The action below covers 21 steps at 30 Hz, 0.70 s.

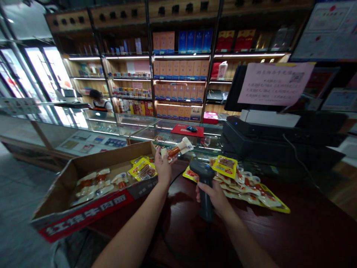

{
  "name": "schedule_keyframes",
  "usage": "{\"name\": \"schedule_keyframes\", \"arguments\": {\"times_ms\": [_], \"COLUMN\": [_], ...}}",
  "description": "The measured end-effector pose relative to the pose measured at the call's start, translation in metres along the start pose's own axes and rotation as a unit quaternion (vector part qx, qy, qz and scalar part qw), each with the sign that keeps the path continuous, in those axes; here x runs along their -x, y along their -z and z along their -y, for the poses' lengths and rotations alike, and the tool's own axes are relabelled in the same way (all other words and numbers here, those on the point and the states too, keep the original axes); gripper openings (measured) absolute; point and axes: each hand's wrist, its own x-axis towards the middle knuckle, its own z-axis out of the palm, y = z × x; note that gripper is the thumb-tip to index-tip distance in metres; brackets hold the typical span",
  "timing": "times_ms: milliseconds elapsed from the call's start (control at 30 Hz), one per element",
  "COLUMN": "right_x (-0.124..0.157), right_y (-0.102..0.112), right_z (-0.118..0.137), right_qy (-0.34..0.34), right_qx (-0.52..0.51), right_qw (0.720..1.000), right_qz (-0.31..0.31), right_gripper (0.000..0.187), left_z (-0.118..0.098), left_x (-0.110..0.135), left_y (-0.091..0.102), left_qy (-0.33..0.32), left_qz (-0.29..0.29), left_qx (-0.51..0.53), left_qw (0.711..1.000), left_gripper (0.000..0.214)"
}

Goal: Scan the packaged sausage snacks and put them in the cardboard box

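Note:
My left hand (164, 167) grips a clear-wrapped packaged snack (178, 148), reddish brown with a pale end, raised beside the right end of an open cardboard box (83, 212). Inside that box lie several similar wrapped snacks (102, 178) and yellow packets (142, 169). Wrapped round the handle of a dark barcode scanner (201, 169) is my right hand (210, 195), over the dark red table. The scanner's head points forward, towards the counter. Just beyond and right of it, a pile of wrapped snacks (248, 184) lies with yellow packets (225, 166) on and under it.
A glass display counter (134, 126) runs across, carrying a computer mouse (191, 128) on a red mat (178, 129). At the right stands a monitor (234, 89) with a pink notice (275, 83). Shelves of boxed goods (181, 69) line the back. A person (100, 102) is behind the counter, far left.

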Motion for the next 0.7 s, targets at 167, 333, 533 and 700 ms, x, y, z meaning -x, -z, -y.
{"name": "schedule_keyframes", "arguments": {"times_ms": [167, 333, 533, 700], "right_x": [-0.002, -0.003, -0.002, 0.000], "right_y": [-0.029, -0.052, -0.065, -0.062], "right_z": [0.007, 0.002, -0.002, -0.004], "right_qy": [0.024, 0.025, 0.020, 0.015], "right_qx": [-0.007, -0.006, -0.007, -0.006], "right_qw": [0.999, 0.997, 0.997, 0.997], "right_qz": [0.045, 0.070, 0.079, 0.071], "right_gripper": [0.028, 0.029, 0.028, 0.028], "left_z": [-0.037, -0.052, -0.047, -0.051], "left_x": [-0.005, -0.009, -0.014, -0.010], "left_y": [0.032, 0.063, 0.079, 0.077], "left_qy": [-0.007, -0.008, 0.009, -0.020], "left_qz": [-0.113, -0.180, -0.145, -0.133], "left_qx": [0.033, -0.037, -0.144, -0.244], "left_qw": [0.993, 0.983, 0.979, 0.960], "left_gripper": [0.042, 0.049, 0.045, 0.032]}}
